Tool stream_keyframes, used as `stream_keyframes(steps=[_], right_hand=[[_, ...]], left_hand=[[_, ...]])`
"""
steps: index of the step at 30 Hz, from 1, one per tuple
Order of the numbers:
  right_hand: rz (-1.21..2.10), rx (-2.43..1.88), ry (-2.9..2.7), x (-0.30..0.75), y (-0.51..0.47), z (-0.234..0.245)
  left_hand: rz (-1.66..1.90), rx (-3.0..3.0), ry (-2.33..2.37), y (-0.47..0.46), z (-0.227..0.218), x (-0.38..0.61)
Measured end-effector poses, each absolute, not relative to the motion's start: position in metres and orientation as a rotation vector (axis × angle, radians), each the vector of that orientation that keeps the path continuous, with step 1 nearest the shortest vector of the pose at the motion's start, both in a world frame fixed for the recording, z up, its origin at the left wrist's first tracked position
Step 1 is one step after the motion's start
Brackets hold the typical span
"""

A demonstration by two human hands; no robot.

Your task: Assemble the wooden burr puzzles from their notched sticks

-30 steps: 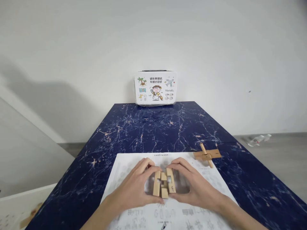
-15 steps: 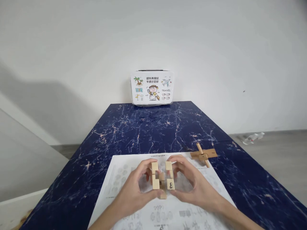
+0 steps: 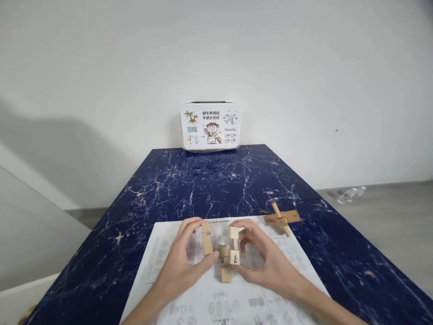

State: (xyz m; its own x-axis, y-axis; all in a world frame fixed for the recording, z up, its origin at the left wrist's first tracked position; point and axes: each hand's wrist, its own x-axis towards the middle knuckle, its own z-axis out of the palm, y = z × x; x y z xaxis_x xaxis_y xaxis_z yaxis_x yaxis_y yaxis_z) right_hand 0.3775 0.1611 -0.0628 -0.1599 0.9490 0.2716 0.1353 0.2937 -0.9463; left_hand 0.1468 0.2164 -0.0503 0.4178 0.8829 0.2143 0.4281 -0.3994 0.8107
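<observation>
My left hand (image 3: 182, 259) pinches a notched wooden puzzle piece (image 3: 207, 249) between its fingers and thumb, tilted a little. My right hand (image 3: 265, 253) grips another notched wooden puzzle piece (image 3: 234, 257) by its ends; a black "3" marks its lower block. Between the two hands, a third notched piece (image 3: 225, 274) appears on or just above the printed sheet (image 3: 203, 300); what supports it I cannot tell. The left piece is apart from the right one.
Right of the sheet's top edge lies a crossed group of wooden puzzle pieces (image 3: 281, 221). A white case with cartoon prints (image 3: 210, 126) stands at the far end of the dark blue marbled table (image 3: 209, 185). A crumpled clear plastic item (image 3: 351, 195) is on the floor.
My left hand has drawn its piece leftward and tipped it, widening the gap to the right-hand piece. The middle piece shows more fully. The whole view has shifted slightly.
</observation>
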Motion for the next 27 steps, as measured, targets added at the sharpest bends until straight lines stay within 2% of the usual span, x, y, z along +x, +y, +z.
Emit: stream_keyframes(steps=[8,14,27], right_hand=[[0.979,-1.080,-1.539,0.383,0.167,-0.066],[0.934,-1.084,-1.569,0.383,0.167,-0.068],[0.968,-1.172,-1.527,0.387,0.167,-0.072]], left_hand=[[0.828,2.306,1.254,0.216,-0.071,0.146],[0.728,2.405,1.117,0.210,-0.064,0.145],[0.673,2.392,1.152,0.221,-0.068,0.139]])
